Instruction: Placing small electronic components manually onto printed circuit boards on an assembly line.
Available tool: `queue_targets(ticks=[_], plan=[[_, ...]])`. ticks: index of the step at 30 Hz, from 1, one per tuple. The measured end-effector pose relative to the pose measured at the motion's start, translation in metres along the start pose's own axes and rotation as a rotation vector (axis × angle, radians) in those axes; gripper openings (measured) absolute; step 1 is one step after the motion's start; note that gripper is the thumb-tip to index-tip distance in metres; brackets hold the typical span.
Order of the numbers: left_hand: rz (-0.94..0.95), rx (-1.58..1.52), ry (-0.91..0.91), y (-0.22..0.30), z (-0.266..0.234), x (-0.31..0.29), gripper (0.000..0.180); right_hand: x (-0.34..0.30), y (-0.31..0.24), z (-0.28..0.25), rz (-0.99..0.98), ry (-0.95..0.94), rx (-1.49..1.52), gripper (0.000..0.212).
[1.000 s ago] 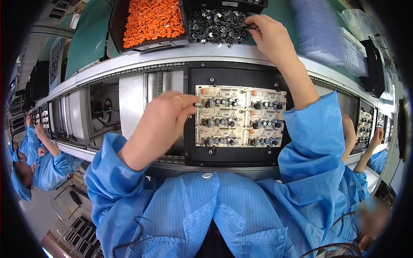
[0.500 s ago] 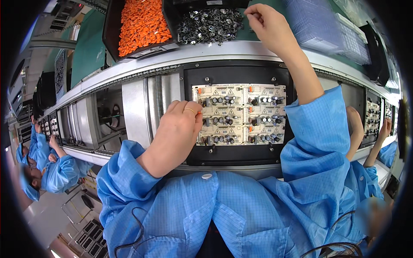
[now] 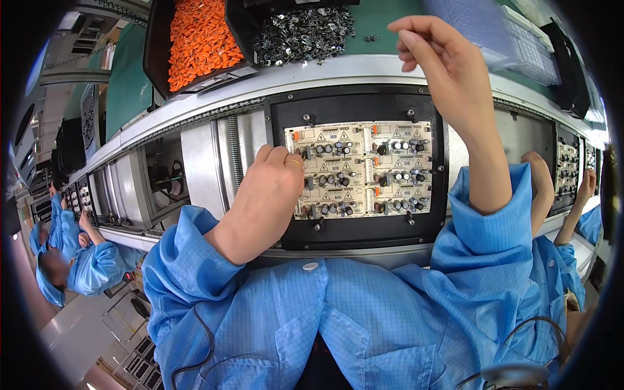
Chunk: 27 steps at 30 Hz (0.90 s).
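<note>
My left hand [image 3: 266, 188] is closed at the left edge of a cream circuit board panel [image 3: 365, 170]. Its fingers are bent together over the edge, and the fingertips and anything in them are hidden. Rows of capacitors and several orange parts stand on the panel, which lies in a black frame [image 3: 357, 234]. My right hand [image 3: 448, 62] is raised over the metal rail, beyond the panel's far right corner. Its thumb and index finger are drawn close together with the other fingers curled; whatever they hold is too small to make out.
A black bin of orange parts [image 3: 205, 49] stands at the far left, beside a heap of small metal clips [image 3: 302, 36]. A few loose clips [image 3: 370, 38] lie on the green mat. Clear plastic trays [image 3: 478, 32] are stacked at the far right. Co-workers sit on both sides.
My right hand has moved right and back from the metal clips, uncovering a few loose ones on the mat. My left hand stays at the panel's left edge.
</note>
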<state>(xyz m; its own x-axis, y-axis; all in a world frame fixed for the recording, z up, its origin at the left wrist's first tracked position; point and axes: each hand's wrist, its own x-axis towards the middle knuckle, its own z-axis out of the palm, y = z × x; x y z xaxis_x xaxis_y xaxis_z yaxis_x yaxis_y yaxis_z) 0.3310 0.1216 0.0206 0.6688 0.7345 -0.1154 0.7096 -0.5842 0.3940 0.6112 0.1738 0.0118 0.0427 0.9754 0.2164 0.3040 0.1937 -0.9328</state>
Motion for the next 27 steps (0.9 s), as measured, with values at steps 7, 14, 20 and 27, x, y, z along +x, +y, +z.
queue_targets(ticks=[7,14,20,27], plan=[[-0.025,-0.027,-0.002,0.0,0.006,0.002,0.007,-0.058,-0.029,-0.004,0.126,-0.044,0.162,0.016],[-0.05,-0.047,-0.011,-0.003,0.011,0.002,0.007,-0.108,-0.024,0.007,0.14,-0.075,0.11,0.014],[-0.015,-0.026,-0.022,-0.005,0.013,0.002,0.007,-0.128,-0.03,0.025,0.145,-0.102,0.012,0.019],[0.047,0.008,-0.048,-0.006,0.01,0.004,0.008,-0.138,-0.031,0.039,0.026,-0.111,-0.137,0.023]])
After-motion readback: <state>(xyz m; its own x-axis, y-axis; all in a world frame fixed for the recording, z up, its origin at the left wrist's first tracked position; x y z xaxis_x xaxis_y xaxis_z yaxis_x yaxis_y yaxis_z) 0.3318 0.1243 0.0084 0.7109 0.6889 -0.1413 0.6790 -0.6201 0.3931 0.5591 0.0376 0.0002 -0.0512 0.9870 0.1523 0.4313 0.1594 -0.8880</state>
